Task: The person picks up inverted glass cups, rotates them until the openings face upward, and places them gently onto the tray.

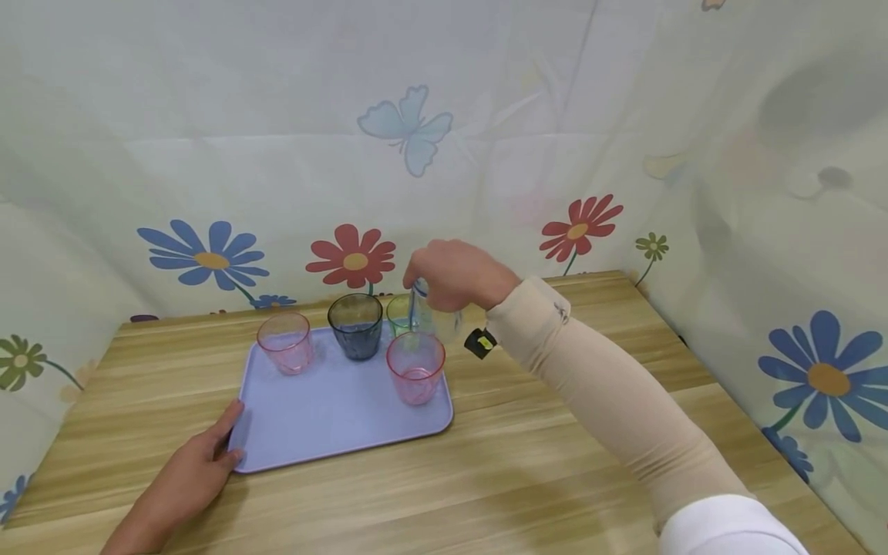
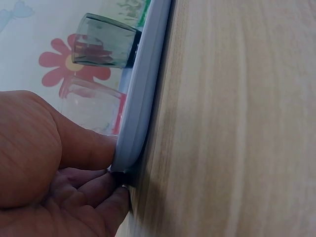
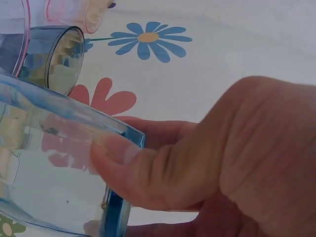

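Note:
My right hand (image 1: pixel 454 274) grips a clear, blue-tinted cup (image 3: pixel 29 163) by its thick blue base, thumb on its side. The cup is upside down over the tray's back right part; in the head view the hand partly hides it. My left hand (image 1: pixel 197 470) pinches the front left edge of a lavender tray (image 1: pixel 312 420), the thumb on its rim and fingers below. On the tray are a pink cup (image 1: pixel 284 347) at back left, a dark grey cup (image 1: pixel 356 331), a green cup (image 1: pixel 398 312) partly hidden, and a second pink cup (image 1: pixel 416 378) at right.
The tray lies on a wood-grain table (image 1: pixel 527 470). A fabric backdrop (image 1: pixel 486 185) printed with flowers and a butterfly stands behind and along the sides. A small black item (image 1: pixel 480 343) with a yellow-green mark is beside the right sleeve (image 1: pixel 610 393).

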Action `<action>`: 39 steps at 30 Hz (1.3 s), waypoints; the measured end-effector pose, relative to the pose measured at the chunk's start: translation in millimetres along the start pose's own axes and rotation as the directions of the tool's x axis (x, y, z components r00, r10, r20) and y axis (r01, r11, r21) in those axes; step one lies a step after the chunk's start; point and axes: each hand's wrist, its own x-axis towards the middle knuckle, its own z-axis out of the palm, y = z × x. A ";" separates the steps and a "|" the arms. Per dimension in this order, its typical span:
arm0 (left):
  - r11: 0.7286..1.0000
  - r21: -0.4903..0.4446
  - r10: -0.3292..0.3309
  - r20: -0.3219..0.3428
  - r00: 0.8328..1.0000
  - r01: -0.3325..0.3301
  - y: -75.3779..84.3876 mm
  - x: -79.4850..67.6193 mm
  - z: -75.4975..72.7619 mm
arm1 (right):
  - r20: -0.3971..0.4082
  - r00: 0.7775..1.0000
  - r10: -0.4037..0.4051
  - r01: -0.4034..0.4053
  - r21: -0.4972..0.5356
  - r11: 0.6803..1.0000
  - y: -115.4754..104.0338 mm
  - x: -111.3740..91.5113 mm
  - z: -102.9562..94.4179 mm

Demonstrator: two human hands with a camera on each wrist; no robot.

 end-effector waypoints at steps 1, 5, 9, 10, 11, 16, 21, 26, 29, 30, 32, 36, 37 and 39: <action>1.000 0.000 -0.001 0.000 1.000 0.001 -0.2 0.2 0.0 | 0.001 1.000 -0.005 0.005 -0.004 1.000 -0.9 0.5 -0.3; 1.000 0.004 0.001 -0.009 1.000 -0.001 -1.0 -0.4 0.4 | 0.000 1.000 -0.023 0.023 -0.010 1.000 -3.4 2.6 0.2; 1.000 0.009 0.014 -0.020 1.000 -0.013 -1.6 -1.1 1.1 | -0.008 0.999 -0.031 0.031 -0.016 0.999 -5.6 4.2 1.4; 1.000 0.008 0.016 -0.020 1.000 -0.016 -1.7 -1.1 1.4 | -0.012 0.999 -0.033 0.033 -0.018 0.999 -6.3 4.6 1.7; 1.000 0.009 0.018 -0.023 1.000 -0.018 -1.9 -1.1 1.7 | -0.015 0.999 -0.036 0.036 -0.021 0.999 -7.0 5.2 1.9; 1.000 0.010 0.019 -0.025 1.000 -0.018 -2.5 -1.5 2.7 | -0.021 0.998 -0.061 0.060 -0.030 0.998 -11.6 7.5 1.3; 1.000 0.004 0.002 -0.017 1.000 -0.002 -1.9 -0.5 2.0 | -0.026 0.997 -0.072 0.071 -0.024 0.997 -16.5 9.5 0.3; 1.000 0.003 -0.008 -0.010 1.000 0.008 -0.9 -0.4 1.1 | -0.020 0.998 -0.067 0.066 -0.034 0.997 -20.3 11.7 0.8; 1.000 0.011 -0.012 -0.008 1.000 0.012 -0.2 -0.4 0.9 | -0.018 0.997 -0.072 0.071 -0.039 0.997 -21.7 12.9 0.8; 1.000 0.011 -0.014 -0.006 1.000 0.014 -0.2 -0.3 0.8 | -0.018 0.997 -0.073 0.073 -0.037 0.997 -22.2 13.1 0.7; 1.000 0.015 -0.017 -0.005 1.000 0.017 -0.3 -0.2 0.8 | -0.021 0.996 -0.085 0.084 -0.036 0.996 -23.2 13.6 0.2; 1.000 0.011 -0.023 -0.003 1.000 0.023 -0.4 -0.3 0.6 | -0.027 0.995 -0.100 0.099 -0.031 0.995 -25.9 14.4 -1.1; 1.000 0.011 -0.025 -0.003 1.000 0.025 -0.4 -0.4 0.5 | -0.028 0.994 -0.103 0.103 -0.031 0.994 -26.5 14.7 -1.3; 1.000 0.011 -0.026 -0.003 1.000 0.026 -0.2 -0.6 0.3 | -0.030 0.994 -0.104 0.103 -0.032 0.994 -28.1 15.3 -1.5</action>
